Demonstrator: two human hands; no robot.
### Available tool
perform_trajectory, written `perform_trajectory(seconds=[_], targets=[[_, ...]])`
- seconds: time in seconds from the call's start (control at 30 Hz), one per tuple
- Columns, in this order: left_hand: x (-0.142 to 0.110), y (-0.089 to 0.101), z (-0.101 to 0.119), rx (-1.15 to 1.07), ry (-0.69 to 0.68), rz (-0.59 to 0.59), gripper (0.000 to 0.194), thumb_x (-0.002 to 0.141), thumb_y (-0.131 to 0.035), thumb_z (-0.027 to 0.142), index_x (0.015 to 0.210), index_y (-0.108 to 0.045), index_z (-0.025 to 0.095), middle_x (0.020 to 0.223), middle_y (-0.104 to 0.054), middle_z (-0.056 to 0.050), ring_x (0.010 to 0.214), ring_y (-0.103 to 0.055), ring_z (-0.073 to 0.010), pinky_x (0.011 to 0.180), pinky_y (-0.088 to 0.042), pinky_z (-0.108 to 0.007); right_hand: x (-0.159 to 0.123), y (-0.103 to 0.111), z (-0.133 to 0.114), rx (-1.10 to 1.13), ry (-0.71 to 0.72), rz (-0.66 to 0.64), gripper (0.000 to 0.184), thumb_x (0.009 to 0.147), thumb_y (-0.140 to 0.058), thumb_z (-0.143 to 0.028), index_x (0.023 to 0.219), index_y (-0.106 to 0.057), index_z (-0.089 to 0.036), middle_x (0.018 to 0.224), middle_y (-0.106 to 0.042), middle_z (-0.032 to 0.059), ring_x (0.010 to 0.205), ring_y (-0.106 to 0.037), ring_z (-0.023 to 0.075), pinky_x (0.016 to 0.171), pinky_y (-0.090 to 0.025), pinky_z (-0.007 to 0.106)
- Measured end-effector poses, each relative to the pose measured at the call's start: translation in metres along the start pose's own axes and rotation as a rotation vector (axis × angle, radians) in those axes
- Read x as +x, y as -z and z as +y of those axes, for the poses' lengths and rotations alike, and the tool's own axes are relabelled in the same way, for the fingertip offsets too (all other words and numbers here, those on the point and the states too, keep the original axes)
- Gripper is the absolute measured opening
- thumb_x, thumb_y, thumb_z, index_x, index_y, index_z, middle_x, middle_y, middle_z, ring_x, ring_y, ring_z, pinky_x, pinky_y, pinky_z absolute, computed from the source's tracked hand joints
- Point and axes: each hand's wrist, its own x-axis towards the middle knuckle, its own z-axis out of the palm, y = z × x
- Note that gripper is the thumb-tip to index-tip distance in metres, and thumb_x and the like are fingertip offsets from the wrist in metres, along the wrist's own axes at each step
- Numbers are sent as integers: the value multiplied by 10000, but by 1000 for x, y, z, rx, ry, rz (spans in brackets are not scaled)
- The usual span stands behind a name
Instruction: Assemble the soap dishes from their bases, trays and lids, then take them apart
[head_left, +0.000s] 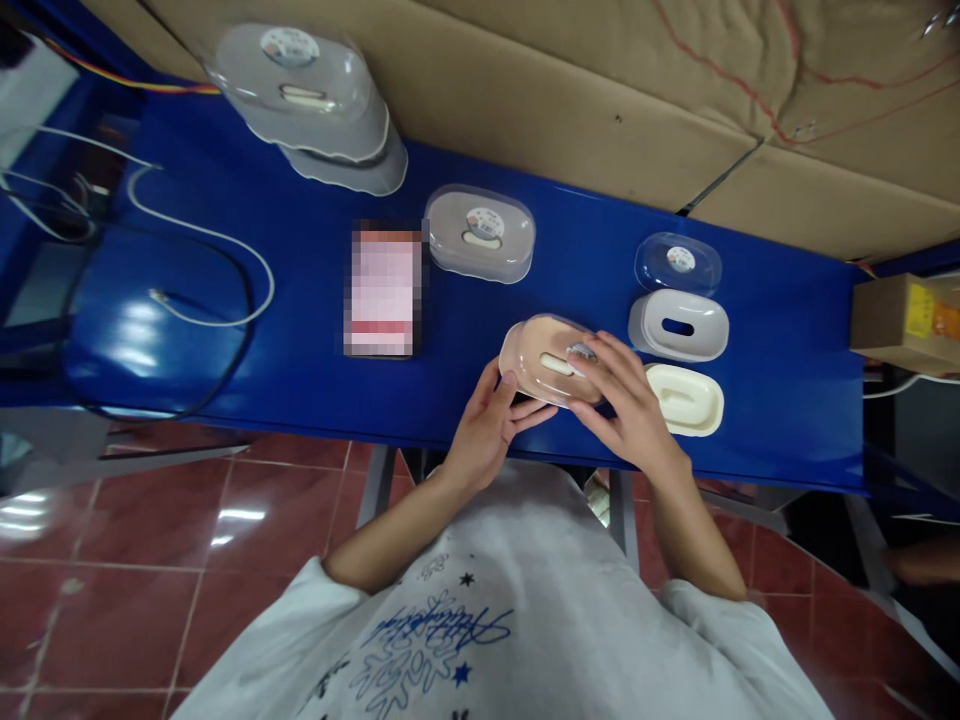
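A peach plastic tissue box (529, 365) with a clear cover, a pale oval slot and a round label is between my hands near the table's front edge. My left hand (489, 418) grips its left end, with the thumb on the near rim and the fingers reaching beneath the front. Over the right end, my right hand (624, 400) is closed with its fingers across the cover, partly hiding the label. Just right of that hand lie a cream oval base (701, 402), a grey slotted tissue box shell (709, 325) and a clear cover (652, 265).
Another covered tissue box (446, 235) stands at centre back, with stacked grey boxes (337, 170) at back left. A blurred-out rectangular item (382, 290) lies left of my hands. Cables (259, 265) curl across the left of the blue table (300, 385). A cardboard box (877, 320) is at right.
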Motion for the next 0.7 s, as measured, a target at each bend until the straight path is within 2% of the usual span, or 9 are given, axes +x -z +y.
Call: perform_trajectory(seconds=[0.27, 0.37, 0.47, 0.57, 0.7], targets=[[-1, -2, 3, -33, 19, 28, 495, 981, -777, 418, 1443, -645, 301, 1518, -699, -76, 1401, -655, -397, 1271, -400, -676, 4, -6, 1, 7, -15, 4, 714, 1025, -709, -323, 1663, -398, -409, 1668, -538, 78, 1587, -459, 357, 1236, -484, 654], [-2, -3, 4, -30, 22, 22, 534, 977, -779, 431, 1471, -623, 302, 1508, -706, -85, 1408, -651, -394, 1276, -402, -657, 4, -10, -3, -54, -13, -35, 773, 1026, -710, -388, 1697, -326, -392, 1689, -514, 93, 1615, -414, 368, 1248, -458, 674], [-2, -4, 6, -25, 42, 12, 560, 981, -782, 346, 1509, -597, 327, 1501, -713, -65, 1428, -640, -369, 1298, -383, -622, 5, -9, -5, -153, 0, -64, 861, 1010, -723, -462, 1726, -253, -368, 1695, -505, 117, 1615, -412, 378, 1271, -418, 683], [-2, -4, 10, -26, 84, -38, 546, 1000, -741, 303, 1525, -590, 276, 1459, -738, -98, 1422, -648, -358, 1309, -370, -597, 12, -3, 7, -223, 13, -53, 805, 1036, -690, -429, 1722, -280, -339, 1696, -503, 129, 1610, -424, 364, 1283, -407, 647], [-4, -3, 16, 10, 109, -93, 567, 1002, -717, 302, 1545, -571, 231, 1433, -745, -151, 1427, -644, -361, 1323, -327, -584, 38, 6, 40, -326, -52, -46, 638, 1077, -602, -415, 1672, -395, -315, 1705, -492, 129, 1608, -420, 384, 1284, -359, 674]])
